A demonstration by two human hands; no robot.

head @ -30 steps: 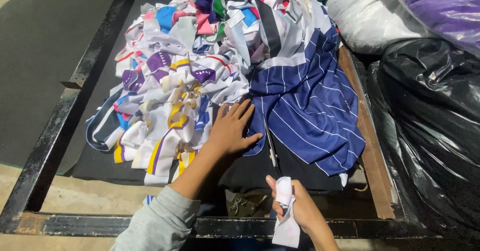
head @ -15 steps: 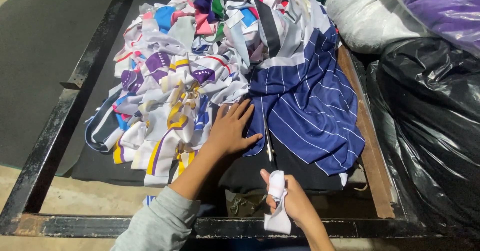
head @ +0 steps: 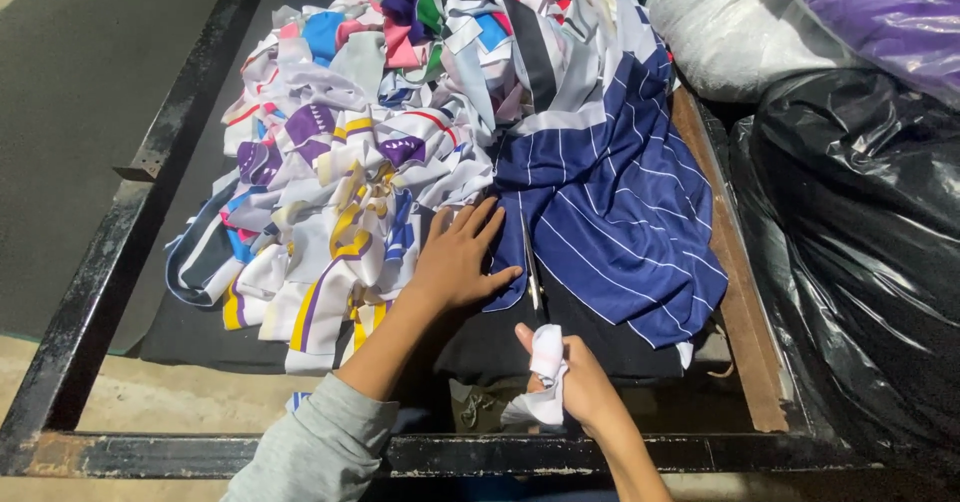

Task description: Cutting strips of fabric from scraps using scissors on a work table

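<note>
Cutting navy cloth (head: 610,202) with scissors (head: 531,267) clenched in right grip (head: 572,382), left grip (head: 460,257) released, flat, fingertips likely nicked beside blades.

The left hand (head: 458,260) lies flat near the middle of the frame, palm down, fingers spread and pointing to the upper right; its forearm runs down to a grey sleeve at the lower left. The right hand (head: 572,382), lower centre, is closed in a grip, its thumb up.
</note>
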